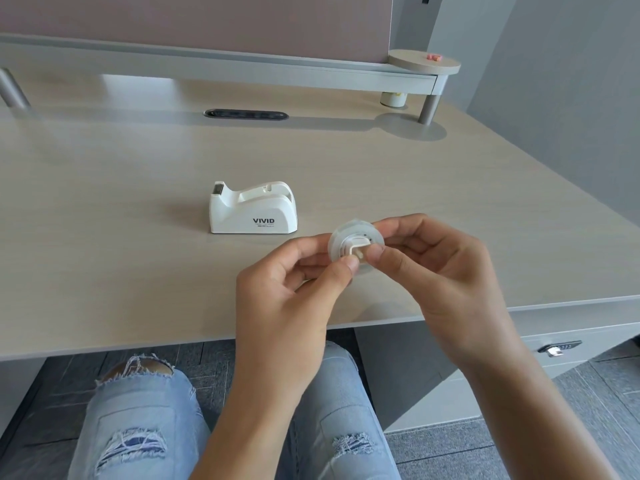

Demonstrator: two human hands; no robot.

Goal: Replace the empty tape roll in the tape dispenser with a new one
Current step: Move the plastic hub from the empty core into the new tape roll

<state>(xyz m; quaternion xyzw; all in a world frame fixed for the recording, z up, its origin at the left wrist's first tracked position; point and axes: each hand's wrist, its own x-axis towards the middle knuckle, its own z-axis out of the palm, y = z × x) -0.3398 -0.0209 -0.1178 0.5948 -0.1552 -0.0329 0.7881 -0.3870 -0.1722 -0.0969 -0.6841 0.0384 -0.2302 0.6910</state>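
Bright, even daylight; soft shadows under raised shelf [242, 69] and beneath desk [104, 202]. Mild glare patches on shelf underside. Wide-angle bowing at edges. Focus sharp throughout.

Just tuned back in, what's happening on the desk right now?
A seated person holds a clear tape roll above the desk's near edge, with both hands pinching it: left hand from the left, right hand from the right. A white core piece sits in the roll's centre. The white tape dispenser stands on the desk beyond the hands, its cradle empty, so the roll is not yet loaded.
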